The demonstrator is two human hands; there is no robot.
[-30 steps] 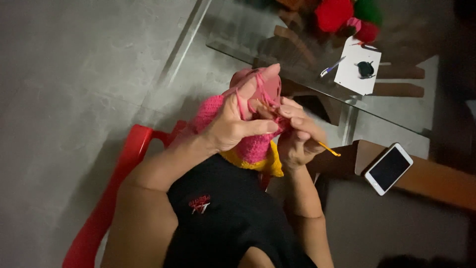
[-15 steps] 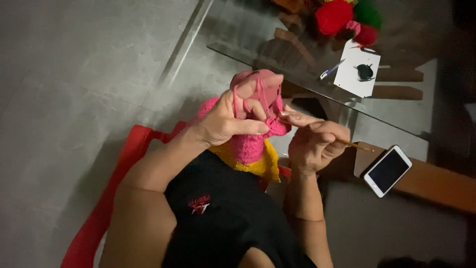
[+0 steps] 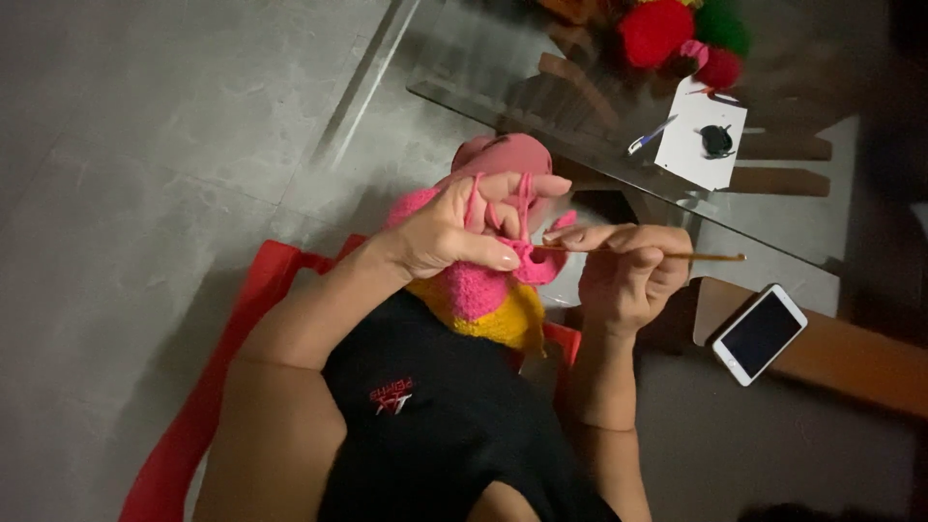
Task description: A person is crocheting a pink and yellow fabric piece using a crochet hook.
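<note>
My left hand (image 3: 454,230) holds a pink crocheted piece (image 3: 480,286) with a yellow edge over my lap. Pink yarn (image 3: 523,198) runs up over its raised fingers. My right hand (image 3: 626,271) grips a thin golden crochet hook (image 3: 667,254). The hook lies level, its tip in the pink stitches by my left thumb, its handle pointing right. Both hands are close together in front of my black shirt.
A glass table (image 3: 541,87) stands ahead with a white paper (image 3: 688,150), a pen (image 3: 651,135), a small dark object (image 3: 717,140) and red, pink and green pompoms (image 3: 677,34). A white phone (image 3: 760,333) rests on a wooden ledge (image 3: 851,362) at right. I sit on a red chair (image 3: 208,406) on grey tiles.
My right hand has shifted from beside the work to holding the hook level, with the tip pushed into the stitches. My left fingers have spread with yarn over them.
</note>
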